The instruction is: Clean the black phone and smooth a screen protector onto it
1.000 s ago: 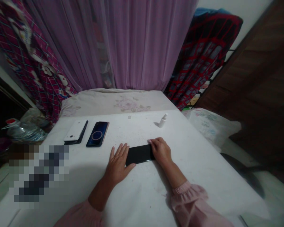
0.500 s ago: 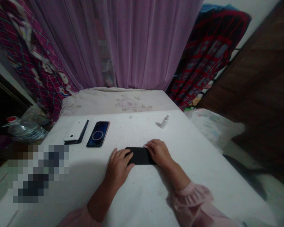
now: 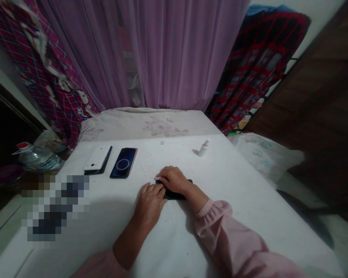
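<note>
The black phone [image 3: 178, 195] lies flat under both hands, long axis crosswise; the right hand [image 3: 174, 179] is nearer, covering it, fingers pressed together along that axis, any grip unclear; the left hand [image 3: 149, 204] rests flat at its left end, fingers together.

L hand [image 3: 149, 204] & R hand [image 3: 174, 180] palm-down

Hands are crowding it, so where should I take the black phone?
Probably best at its right end, coming from the right: the black phone lies flat, and that end shows past the right hand, which covers the top, and the left hand, at the left end. Pinch the long edges there, since the flat slab offers nothing else to hold.
</note>
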Tool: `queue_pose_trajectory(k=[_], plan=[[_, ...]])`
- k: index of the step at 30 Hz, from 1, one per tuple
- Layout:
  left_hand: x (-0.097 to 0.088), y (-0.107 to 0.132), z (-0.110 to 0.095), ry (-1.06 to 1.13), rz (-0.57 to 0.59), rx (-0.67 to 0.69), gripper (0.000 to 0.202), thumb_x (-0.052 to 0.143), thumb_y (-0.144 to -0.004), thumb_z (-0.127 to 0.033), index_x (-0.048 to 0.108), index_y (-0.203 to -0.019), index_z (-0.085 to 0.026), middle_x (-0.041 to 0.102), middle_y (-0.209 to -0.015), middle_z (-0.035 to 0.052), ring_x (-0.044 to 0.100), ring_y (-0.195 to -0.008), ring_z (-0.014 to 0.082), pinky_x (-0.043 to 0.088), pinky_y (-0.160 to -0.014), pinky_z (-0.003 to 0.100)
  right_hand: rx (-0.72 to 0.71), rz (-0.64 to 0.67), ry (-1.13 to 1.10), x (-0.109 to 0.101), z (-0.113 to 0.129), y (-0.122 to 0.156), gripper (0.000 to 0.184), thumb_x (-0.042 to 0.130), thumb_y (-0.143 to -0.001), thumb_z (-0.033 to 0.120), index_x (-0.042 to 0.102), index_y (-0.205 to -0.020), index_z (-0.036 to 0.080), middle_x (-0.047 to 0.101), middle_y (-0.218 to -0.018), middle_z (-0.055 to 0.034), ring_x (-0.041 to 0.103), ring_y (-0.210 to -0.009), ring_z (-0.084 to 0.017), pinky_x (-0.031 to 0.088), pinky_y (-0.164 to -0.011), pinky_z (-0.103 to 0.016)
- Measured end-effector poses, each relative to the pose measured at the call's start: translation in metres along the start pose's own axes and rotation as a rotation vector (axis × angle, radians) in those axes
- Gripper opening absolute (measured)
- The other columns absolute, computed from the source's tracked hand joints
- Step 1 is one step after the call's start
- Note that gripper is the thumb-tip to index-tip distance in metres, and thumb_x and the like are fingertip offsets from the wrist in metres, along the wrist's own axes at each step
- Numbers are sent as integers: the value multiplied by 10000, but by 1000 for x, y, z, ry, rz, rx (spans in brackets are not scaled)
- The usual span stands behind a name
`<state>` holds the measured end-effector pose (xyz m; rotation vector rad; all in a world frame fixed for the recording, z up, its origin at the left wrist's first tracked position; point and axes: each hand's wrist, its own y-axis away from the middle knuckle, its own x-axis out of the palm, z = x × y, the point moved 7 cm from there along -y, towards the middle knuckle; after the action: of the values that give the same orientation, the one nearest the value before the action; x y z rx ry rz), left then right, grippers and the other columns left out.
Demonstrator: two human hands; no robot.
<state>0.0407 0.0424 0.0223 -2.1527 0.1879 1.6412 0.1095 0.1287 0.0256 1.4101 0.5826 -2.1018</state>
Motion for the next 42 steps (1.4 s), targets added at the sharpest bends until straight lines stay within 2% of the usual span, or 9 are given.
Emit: queue_pose_trajectory(k=[10,15,19,22,27,30,33,37,42], plan=[[2,-1,-1,43,18,-3,332,588,-879,-143,638,-1198,-224,690,-1208,81,631,-1105,268,410,-1052,510,220,-63,-31,-33,-84,80,252,516,-939,306,754,-1010,263,722,-972,-51,620,-924,-202,431,-862,-326],[-2,0,1,83,1,-33,340,635,-842,-162,647,-1179,-202,694,-1192,92,631,-1102,279,373,-1077,521,414,-235,-242,-35,-110,117,305,533,-893,436,760,-920,234,732,-929,-70,653,-865,-219,477,-797,-328],[-2,1,10,79,-70,-32,479,636,-844,-315,569,-1306,-205,595,-1363,124,527,-1268,328,261,-1133,593,629,-413,-447,-21,-112,138,408,508,-872,535,752,-949,217,756,-925,-70,682,-856,-240,494,-771,-341],[3,0,17,67,-58,-20,564,631,-844,-367,511,-1361,-176,557,-1404,150,477,-1318,348,203,-1147,623,663,-470,-528,-13,-101,139,424,520,-850,558,749,-936,212,757,-886,-68,682,-831,-241,494,-746,-335],[1,-3,22,31,-100,-109,577,698,-788,-467,572,-1269,-174,661,-1196,135,589,-1142,332,248,-1136,577,661,-537,-780,-8,-101,133,457,593,-764,604,722,-865,177,664,-622,-38,597,-585,-193,449,-555,-298],[-7,0,26,-67,-157,-208,683,710,-756,-567,573,-1257,-125,670,-1074,171,604,-1037,369,352,-1031,572,687,-564,-1019,-3,-106,133,437,662,-731,589,692,-852,170,611,-561,-15,522,-487,-142,396,-478,-263],[-11,6,25,-112,-157,-219,723,653,-782,-633,552,-1271,-110,678,-956,161,622,-919,364,423,-886,539,718,-528,-1246,8,-104,133,405,706,-721,557,658,-858,179,653,-628,-38,558,-515,-145,400,-460,-248],[-9,8,8,-25,-80,-154,460,607,-887,-436,548,-1251,-161,705,-904,100,653,-848,296,458,-813,461,701,-417,-1423,22,-90,121,396,723,-702,544,620,-834,185,705,-791,-83,644,-648,-188,459,-512,-271],[2,5,-29,271,85,-15,237,553,-867,-144,605,-1083,-224,723,-977,29,660,-943,228,499,-840,381,593,-410,-1219,15,-84,89,446,674,-692,629,607,-774,195,621,-608,0,525,-521,-132,403,-502,-251]])
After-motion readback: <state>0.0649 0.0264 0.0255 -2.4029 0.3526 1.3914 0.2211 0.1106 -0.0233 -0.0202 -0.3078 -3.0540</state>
